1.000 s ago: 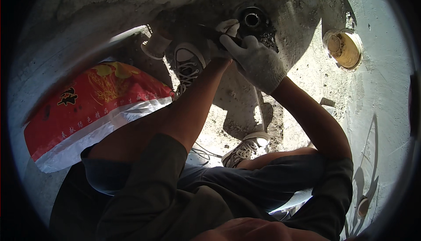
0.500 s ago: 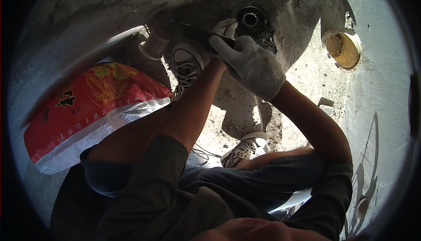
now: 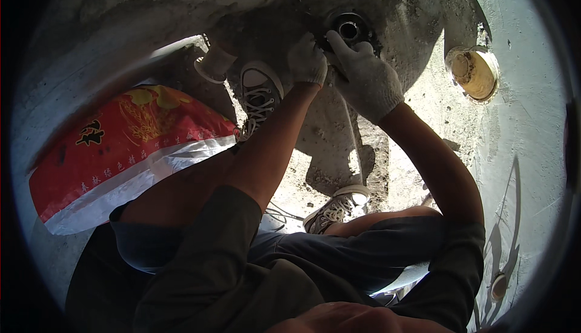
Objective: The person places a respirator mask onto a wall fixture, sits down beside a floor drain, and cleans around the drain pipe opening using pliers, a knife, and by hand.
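My left hand (image 3: 307, 60), in a pale work glove, is closed just left of a dark round pipe opening (image 3: 348, 29) in the ground. Whatever its curled fingers hold is lost in shadow. My right hand (image 3: 369, 80), gloved the same way, is closed around a dark, thin tool (image 3: 334, 65), with the index finger stretched along it toward the pipe rim. Most of this tool is hidden by the glove and shade, so its kind does not show. Dark, wet-looking material surrounds the pipe.
A red and white printed sack (image 3: 130, 145) lies at the left. A short pipe stub (image 3: 215, 65) stands beside my left shoe (image 3: 260, 94). On the right, a yellowish pipe end (image 3: 475, 74) sticks out near the pale wall (image 3: 526, 127). Cables (image 3: 279, 213) lie near my right shoe (image 3: 336, 212).
My right hand has shifted slightly right, its index finger now reaching the pipe rim. The left hand has drawn back a little toward me. The dark tool shows less than before.
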`<state>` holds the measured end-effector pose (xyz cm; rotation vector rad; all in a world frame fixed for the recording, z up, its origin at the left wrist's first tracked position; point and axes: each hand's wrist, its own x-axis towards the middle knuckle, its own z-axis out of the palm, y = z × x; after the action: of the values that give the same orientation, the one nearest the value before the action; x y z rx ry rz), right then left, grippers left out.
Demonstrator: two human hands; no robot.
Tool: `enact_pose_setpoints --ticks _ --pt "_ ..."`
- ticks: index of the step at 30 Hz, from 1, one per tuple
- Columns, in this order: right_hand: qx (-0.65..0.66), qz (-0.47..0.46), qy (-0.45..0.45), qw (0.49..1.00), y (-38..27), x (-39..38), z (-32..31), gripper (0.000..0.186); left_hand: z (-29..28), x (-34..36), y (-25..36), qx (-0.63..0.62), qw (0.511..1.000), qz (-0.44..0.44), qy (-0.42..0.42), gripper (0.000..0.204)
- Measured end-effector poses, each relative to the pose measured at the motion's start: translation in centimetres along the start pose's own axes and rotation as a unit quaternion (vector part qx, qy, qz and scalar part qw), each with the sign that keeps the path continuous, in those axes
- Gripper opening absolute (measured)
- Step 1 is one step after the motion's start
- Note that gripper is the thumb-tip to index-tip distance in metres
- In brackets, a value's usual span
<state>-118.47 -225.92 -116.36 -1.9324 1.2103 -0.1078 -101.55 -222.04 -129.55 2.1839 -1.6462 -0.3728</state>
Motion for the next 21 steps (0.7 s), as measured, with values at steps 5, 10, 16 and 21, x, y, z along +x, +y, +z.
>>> enact_pose_setpoints --ticks 5,10,16,21 --pt "0.082 -0.018 0.103 0.991 3.1 -1.4 -1.8 0.066 -2.1 1.0 4.6 -0.39 0.873 -0.283 -0.08 0.02" --pt "0.013 -0.03 0.248 0.968 8.1 -1.9 -2.1 0.076 -2.7 3.7 6.0 -0.341 0.919 -0.156 -0.126 0.015" --pt "0.086 0.1 0.198 0.971 4.8 -2.7 -4.3 0.073 -1.5 6.4 4.8 -0.234 0.967 -0.002 -0.103 0.021" --pt "0.096 0.063 0.199 0.973 5.1 -3.2 -3.9 0.075 -1.5 7.2 4.9 -0.169 0.976 -0.001 -0.138 0.024"
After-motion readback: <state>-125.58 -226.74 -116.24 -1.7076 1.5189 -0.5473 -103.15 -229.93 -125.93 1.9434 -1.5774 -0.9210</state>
